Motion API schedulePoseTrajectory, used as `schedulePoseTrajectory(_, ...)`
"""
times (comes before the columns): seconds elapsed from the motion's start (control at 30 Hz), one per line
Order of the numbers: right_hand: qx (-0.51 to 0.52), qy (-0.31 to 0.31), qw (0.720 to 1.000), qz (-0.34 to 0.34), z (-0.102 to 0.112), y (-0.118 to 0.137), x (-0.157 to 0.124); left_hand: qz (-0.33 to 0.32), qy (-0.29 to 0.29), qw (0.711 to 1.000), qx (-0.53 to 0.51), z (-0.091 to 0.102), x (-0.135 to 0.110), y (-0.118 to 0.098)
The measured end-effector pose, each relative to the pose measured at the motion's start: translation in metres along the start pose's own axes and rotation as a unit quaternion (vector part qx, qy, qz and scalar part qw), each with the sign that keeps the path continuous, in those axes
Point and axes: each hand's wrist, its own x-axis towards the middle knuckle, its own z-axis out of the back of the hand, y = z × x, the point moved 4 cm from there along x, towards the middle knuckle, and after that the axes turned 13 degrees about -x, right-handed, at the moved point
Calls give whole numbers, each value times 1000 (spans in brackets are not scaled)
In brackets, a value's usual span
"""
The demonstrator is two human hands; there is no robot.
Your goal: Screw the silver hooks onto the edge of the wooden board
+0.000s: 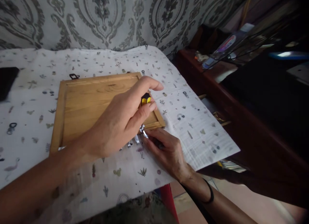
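Observation:
A wooden panel with a raised frame (87,105) lies on a patterned white cloth. Above its near right part, my left hand (125,114) grips a yellow and black screwdriver (145,98), thumb against the handle and index finger stretched out past it. The tip points down at the panel's near edge, where a small silver metal hook (144,132) sits. Pinched at that hook are the fingers of my right hand (166,150), at the panel's near right corner. More silver hooks (136,139) line the same edge, partly hidden by my left hand. A dark metal hanger (74,76) is on the far edge.
The white cloth (202,127) covers the surface beneath the panel. A dark flat object (8,82) lies at the left. To the right stand dark reddish wooden furniture (241,108) and a clear bottle (224,47). A patterned grey curtain or covering (101,18) hangs behind.

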Motion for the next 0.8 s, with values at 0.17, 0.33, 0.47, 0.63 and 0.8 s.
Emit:
schedulePoseTrajectory(0.17, 24, 14, 1000, 0, -1, -1, 1, 5, -27, 998, -53, -26, 0, 9)
schedulePoseTrajectory(0.33, 23, 21, 999, 11, -2, -2, 2, -23, -88, 987, -130, -44, 10, 15)
schedulePoseTrajectory(0.47, 24, 4, 999, 25, -2, -3, 2, -60, -112, 976, -179, -49, 23, 16)
schedulePoseTrajectory(0.63, 28, 8, 999, 19, -1, -3, 2, -35, 45, 970, -238, -57, 36, 17)
schedulePoseTrajectory(0.8, 27, -2, 1000, 8, -1, -3, 2, 33, 182, 954, -234, -53, 39, 16)
